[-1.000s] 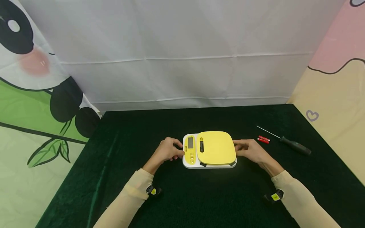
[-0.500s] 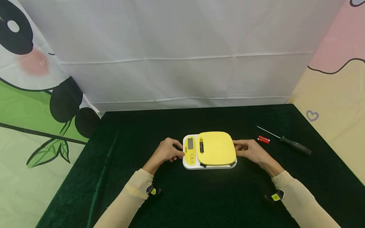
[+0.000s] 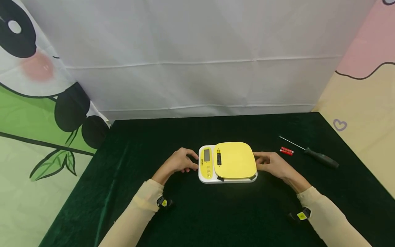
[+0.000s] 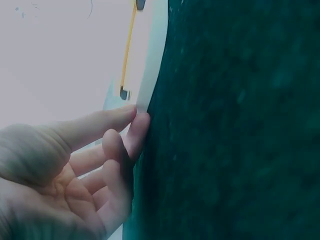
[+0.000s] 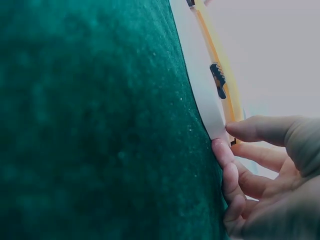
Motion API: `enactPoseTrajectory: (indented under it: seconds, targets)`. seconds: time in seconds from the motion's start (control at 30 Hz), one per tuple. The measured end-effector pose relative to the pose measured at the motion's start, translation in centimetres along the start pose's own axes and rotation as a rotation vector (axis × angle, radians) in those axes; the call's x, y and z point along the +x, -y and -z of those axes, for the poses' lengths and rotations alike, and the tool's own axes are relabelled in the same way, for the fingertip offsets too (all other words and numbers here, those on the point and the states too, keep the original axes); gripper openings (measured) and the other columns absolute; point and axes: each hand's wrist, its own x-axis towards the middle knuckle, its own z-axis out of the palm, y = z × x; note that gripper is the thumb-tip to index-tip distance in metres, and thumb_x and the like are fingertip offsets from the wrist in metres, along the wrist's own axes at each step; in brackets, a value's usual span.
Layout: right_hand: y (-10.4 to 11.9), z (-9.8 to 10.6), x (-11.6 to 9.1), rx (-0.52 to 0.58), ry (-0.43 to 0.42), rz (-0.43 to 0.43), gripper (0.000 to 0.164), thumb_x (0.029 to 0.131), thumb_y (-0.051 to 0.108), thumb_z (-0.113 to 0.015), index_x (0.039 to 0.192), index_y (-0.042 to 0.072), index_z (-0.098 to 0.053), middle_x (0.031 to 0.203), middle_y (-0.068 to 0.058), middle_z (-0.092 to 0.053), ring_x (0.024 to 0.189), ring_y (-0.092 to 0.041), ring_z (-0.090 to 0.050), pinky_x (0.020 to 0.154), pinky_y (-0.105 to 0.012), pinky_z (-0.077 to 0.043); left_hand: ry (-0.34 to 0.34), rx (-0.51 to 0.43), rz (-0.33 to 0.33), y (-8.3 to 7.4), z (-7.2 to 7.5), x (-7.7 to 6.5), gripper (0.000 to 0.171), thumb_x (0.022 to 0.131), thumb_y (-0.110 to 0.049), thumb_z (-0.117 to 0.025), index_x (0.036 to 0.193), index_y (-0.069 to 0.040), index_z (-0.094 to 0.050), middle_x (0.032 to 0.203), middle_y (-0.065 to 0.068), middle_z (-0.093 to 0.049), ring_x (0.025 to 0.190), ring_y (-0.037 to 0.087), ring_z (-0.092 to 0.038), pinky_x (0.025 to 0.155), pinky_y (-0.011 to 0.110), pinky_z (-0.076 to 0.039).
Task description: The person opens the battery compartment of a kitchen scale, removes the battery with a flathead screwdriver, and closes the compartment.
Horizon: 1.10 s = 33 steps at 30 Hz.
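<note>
Fingertips of both hands touch the scale (image 3: 227,163) ends.

Staged tabletop, cartoon backdrop (image 3: 37,85)

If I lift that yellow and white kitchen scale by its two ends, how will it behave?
The yellow and white kitchen scale looks like rigid plastic, so it probably lifts stiffly. Flat and low on the dark green cloth, it seems unlikely to tip. The left hand and right hand touch smooth edges, possibly slippery.
</note>
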Motion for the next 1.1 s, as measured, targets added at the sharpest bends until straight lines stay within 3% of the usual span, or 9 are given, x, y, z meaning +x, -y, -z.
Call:
enactPoseTrajectory:
  seconds: [0.3,0.53,0.8,0.97,1.1]
  targets:
    - [0.7,-0.6,-1.5,-0.015,0.054,-0.032,0.055,0.092,0.017,-0.065,0.139,-0.006,-0.046,0.093,-0.008,-0.065,0.082,-0.022,-0.055,0.071,-0.030,-0.046,0.030,0.141,-0.060,-0.8,1.5,2.1,0.050,0.084,-0.013,-0.077,0.129,-0.020,-0.056,0.084,0.005,-0.066,0.064,0.018,-0.062,0.053,0.024,-0.048]
    - [1.5,-1.5,-2.9,-0.006,0.060,-0.082,0.056,0.090,0.018,-0.067,0.135,-0.008,-0.048,0.088,-0.007,-0.062,0.076,-0.019,-0.055,0.066,-0.028,-0.046,0.122,0.183,-0.076,-1.6,2.3,3.6,0.060,0.085,-0.010,-0.076,0.138,-0.022,-0.052,0.089,0.008,-0.063,0.065,0.018,-0.060,0.056,0.026,-0.049]
    - [2.2,-3.1,-3.4,-0.044,-0.013,-0.160,0.054,0.084,0.021,-0.073,0.127,-0.005,-0.054,0.084,-0.004,-0.063,0.070,-0.019,-0.056,0.061,-0.029,-0.046,0.180,0.219,-0.094,-1.8,2.7,5.0,0.059,0.085,-0.009,-0.075,0.138,-0.023,-0.053,0.084,0.007,-0.060,0.060,0.015,-0.053,0.053,0.024,-0.045]
    - [2.4,-3.8,-3.1,-0.096,-0.067,-0.225,0.051,0.082,0.022,-0.076,0.122,-0.002,-0.056,0.082,-0.004,-0.061,0.066,-0.017,-0.055,0.059,-0.030,-0.046,0.193,0.230,-0.141,-1.5,2.6,5.2,0.059,0.085,-0.010,-0.076,0.138,-0.023,-0.053,0.078,0.006,-0.057,0.056,0.014,-0.049,0.050,0.023,-0.042]
    - [2.3,-3.9,-3.0,-0.113,-0.090,-0.229,0.047,0.083,0.022,-0.075,0.120,-0.001,-0.056,0.083,-0.005,-0.060,0.066,-0.017,-0.054,0.059,-0.030,-0.046,0.188,0.239,-0.178,-1.2,2.6,5.2,0.058,0.086,-0.011,-0.075,0.138,-0.022,-0.053,0.078,0.005,-0.055,0.055,0.014,-0.049,0.050,0.022,-0.042]
